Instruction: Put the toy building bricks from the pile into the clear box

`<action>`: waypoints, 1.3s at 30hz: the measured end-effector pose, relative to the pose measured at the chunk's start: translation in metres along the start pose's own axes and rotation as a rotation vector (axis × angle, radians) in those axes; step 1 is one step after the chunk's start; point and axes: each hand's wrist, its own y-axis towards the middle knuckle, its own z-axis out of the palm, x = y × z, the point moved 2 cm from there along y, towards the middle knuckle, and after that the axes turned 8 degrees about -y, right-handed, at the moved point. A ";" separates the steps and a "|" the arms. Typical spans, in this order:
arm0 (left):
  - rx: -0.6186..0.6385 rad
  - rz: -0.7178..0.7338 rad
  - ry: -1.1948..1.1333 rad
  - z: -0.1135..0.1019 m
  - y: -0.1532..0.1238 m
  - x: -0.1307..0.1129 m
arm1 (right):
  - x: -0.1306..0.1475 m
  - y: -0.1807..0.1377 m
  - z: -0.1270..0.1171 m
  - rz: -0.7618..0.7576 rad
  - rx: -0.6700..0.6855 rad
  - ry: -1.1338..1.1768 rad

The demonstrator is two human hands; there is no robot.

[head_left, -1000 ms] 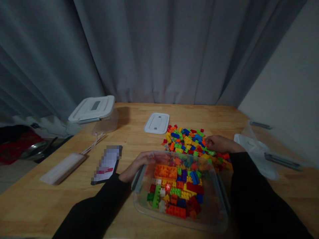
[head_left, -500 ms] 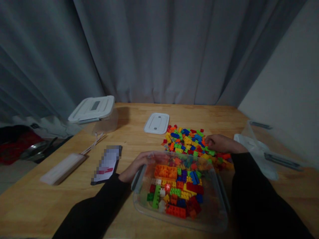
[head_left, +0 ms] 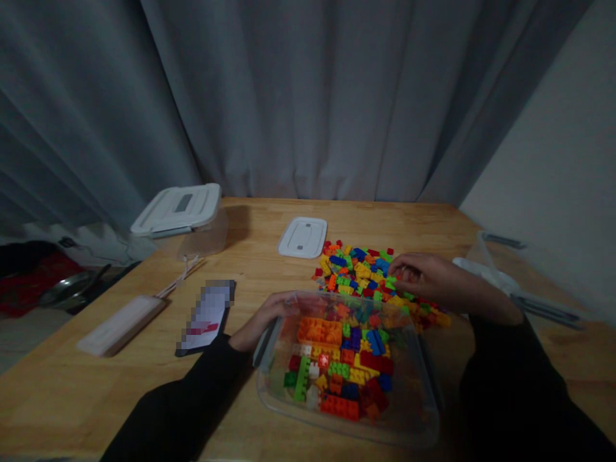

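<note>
My left hand (head_left: 270,316) grasps the clear box (head_left: 410,391) by its left rim, near the front edge of the desk (head_left: 120,404). Bricks (head_left: 360,271) lie heaped mid-desk; my right hand (head_left: 426,276) curls over them, gripping something or not, I can't tell.

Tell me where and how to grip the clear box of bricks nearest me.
Probably best by the left and right rims of the clear box, one hand from each side. The box stands open-topped, with a long dark clip along its left side, where the left hand rests. The brick pile just beyond makes the far rim look more awkward.
</note>
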 end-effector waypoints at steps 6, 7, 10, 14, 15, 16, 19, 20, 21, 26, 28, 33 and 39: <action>0.009 0.006 -0.043 0.004 0.001 -0.002 | 0.053 -0.018 -0.004 -0.183 0.020 0.082; 0.013 0.004 -0.058 0.004 0.001 -0.001 | 0.062 -0.019 -0.002 -0.206 0.044 0.114; 0.008 -0.001 -0.057 0.004 0.001 -0.001 | 0.084 -0.020 0.009 -0.280 0.117 0.190; 0.006 0.020 0.019 0.001 0.001 -0.001 | 0.098 -0.012 0.029 -0.365 0.163 0.197; 0.004 0.028 0.033 0.000 0.001 -0.002 | 0.098 -0.010 0.035 -0.375 0.168 0.190; 0.001 0.036 0.043 0.000 0.001 -0.002 | 0.097 -0.007 0.040 -0.381 0.172 0.180; -0.002 0.035 0.043 0.001 0.001 -0.003 | 0.091 -0.001 0.057 -0.398 0.200 0.146; 0.001 0.032 0.034 0.001 0.001 -0.003 | 0.089 0.000 0.061 -0.404 0.211 0.138; 0.004 0.032 0.027 0.002 0.001 -0.003 | 0.087 0.001 0.065 -0.406 0.218 0.130; -0.007 0.023 0.010 0.006 0.000 -0.007 | 0.087 0.002 0.073 -0.403 0.217 0.105; -0.024 0.014 0.012 0.008 -0.001 -0.008 | 0.087 0.003 0.074 -0.390 0.229 0.093; -0.022 -0.004 0.001 0.009 0.000 -0.010 | 0.085 0.004 0.081 -0.366 0.234 0.052; -0.064 0.013 0.002 0.011 0.000 -0.012 | 0.086 0.005 0.086 -0.378 0.222 0.034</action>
